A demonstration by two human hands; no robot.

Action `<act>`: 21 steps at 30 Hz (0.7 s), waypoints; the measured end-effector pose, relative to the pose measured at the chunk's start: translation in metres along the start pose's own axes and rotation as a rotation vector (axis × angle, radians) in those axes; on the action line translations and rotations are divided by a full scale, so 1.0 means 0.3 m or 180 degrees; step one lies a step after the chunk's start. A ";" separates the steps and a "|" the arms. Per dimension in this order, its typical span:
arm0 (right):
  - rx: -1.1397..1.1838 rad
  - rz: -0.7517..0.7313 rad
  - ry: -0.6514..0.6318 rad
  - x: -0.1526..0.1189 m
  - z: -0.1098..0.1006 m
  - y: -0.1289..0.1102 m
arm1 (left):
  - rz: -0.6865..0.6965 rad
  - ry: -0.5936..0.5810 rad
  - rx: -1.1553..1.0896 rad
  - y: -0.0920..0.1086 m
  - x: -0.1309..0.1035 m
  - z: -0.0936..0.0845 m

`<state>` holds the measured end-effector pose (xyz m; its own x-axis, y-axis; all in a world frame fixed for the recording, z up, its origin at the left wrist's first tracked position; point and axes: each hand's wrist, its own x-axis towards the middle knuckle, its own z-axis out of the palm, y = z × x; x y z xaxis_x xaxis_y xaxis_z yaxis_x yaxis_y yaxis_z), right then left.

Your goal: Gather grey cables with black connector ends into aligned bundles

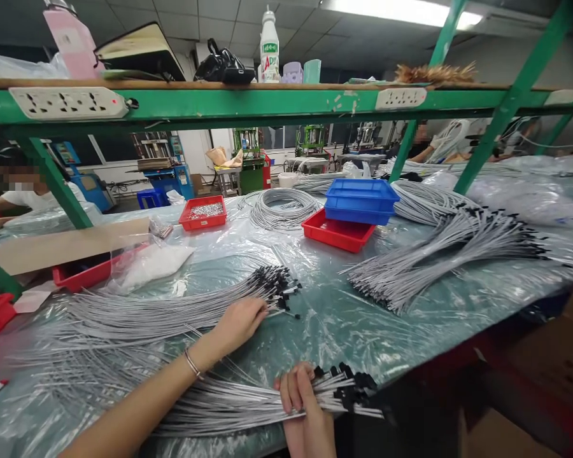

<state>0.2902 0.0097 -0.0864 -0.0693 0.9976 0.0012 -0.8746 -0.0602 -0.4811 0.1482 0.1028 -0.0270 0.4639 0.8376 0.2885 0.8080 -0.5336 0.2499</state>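
Note:
My right hand (302, 399) grips a thick bundle of grey cables with black end caps (348, 388), held flat near the table's front edge. My left hand (241, 323), with a thin bracelet at the wrist, reaches forward to a loose fan of the same grey cables (172, 312). Its fingers pinch one cable close to that fan's black tips (279, 286). Clear plastic sheeting (325, 318) covers the green table under everything.
A larger heap of grey cables (439, 254) lies to the right. A blue tray (360, 200) sits on a red tray (337, 234), with a coil of wire (281, 210) and a red tray of small parts (203, 213) behind. Green shelf posts (501, 108) rise from the table. Other people work at the far left and far right.

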 end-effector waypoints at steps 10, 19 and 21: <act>-0.0289 0.0141 0.0355 -0.019 0.017 -0.014 | 0.0364 -0.0448 -0.0908 0.225 -0.103 -0.062; -0.0431 0.0269 0.0671 -0.045 0.016 -0.013 | -0.0165 -0.0610 -0.0212 0.126 -0.116 -0.099; -0.0553 0.0149 0.0737 -0.047 0.027 -0.015 | -0.0115 -0.0937 -0.0120 0.081 -0.106 -0.069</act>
<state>0.2910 -0.0044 -0.0772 0.0210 0.9764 -0.2150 -0.7763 -0.1196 -0.6189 0.1454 0.0607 -0.0111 0.5248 0.8512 -0.0003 0.8145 -0.5021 0.2908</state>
